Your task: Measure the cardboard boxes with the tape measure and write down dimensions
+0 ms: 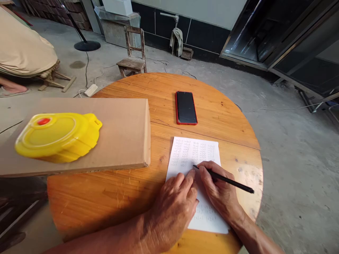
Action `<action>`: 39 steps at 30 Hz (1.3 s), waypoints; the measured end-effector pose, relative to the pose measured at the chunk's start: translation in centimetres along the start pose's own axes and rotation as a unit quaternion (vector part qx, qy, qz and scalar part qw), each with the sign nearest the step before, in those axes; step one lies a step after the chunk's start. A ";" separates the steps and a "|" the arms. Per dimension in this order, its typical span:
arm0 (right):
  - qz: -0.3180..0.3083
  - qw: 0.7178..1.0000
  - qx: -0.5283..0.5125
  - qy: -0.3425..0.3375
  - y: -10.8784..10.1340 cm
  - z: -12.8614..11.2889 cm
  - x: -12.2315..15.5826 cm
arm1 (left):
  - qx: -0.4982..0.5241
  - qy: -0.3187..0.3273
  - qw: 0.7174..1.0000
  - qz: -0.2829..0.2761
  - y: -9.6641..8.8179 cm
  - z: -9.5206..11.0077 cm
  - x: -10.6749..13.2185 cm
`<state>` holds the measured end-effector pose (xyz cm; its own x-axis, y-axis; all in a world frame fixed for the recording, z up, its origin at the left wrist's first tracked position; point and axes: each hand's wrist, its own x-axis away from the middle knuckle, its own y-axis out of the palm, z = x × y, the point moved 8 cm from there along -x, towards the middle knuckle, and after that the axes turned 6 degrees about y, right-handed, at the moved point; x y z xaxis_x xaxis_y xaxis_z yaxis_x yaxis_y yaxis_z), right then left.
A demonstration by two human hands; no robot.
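Note:
A white sheet of paper lies on the round wooden table, with columns of small handwritten characters at its top and more rows near its bottom edge. In my right hand is a slim black pen, pinched between thumb and fingers, its tip at the paper just under the upper rows. My left hand rests flat on the left side of the sheet, fingers stretched toward the pen tip. Its palm covers part of the paper.
A phone in a red case lies beyond the paper. On the left, a cardboard box carries a yellow plastic case with a red button. Behind the table stands a small wooden chair; cables and a power strip lie on the floor.

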<state>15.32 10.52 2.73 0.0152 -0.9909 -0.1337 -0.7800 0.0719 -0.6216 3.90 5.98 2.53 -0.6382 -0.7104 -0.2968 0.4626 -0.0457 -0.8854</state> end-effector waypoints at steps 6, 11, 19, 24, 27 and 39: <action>-0.005 1.000 -0.009 -0.001 0.0 0.1 0.0 | 0.000 -0.001 1.000 0.003 0.0 -0.1 -0.1; 0.004 1.000 -0.021 0.000 -0.2 0.2 0.0 | 0.004 -0.002 1.000 -0.009 0.2 -0.1 0.0; 0.014 1.000 -0.015 0.002 -0.3 0.1 0.0 | 0.004 -0.001 1.000 -0.022 0.4 -0.2 0.0; 0.039 0.997 -0.058 0.031 -0.9 0.7 0.1 | -0.011 0.002 0.999 -0.032 0.6 -0.2 -0.1; 0.041 0.997 -0.061 0.038 -0.8 0.9 0.1 | -0.008 0.008 0.999 -0.033 0.5 -0.1 -0.2; 0.029 0.998 -0.044 0.037 -0.5 1.2 0.2 | 0.007 -0.002 1.000 -0.028 0.7 -0.3 -0.1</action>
<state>16.48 10.42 2.15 -0.0755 -0.9912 -0.1085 -0.8298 0.1228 -0.5444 4.09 6.23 1.83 -0.6612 -0.7092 -0.2446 0.4339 -0.0954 -0.8959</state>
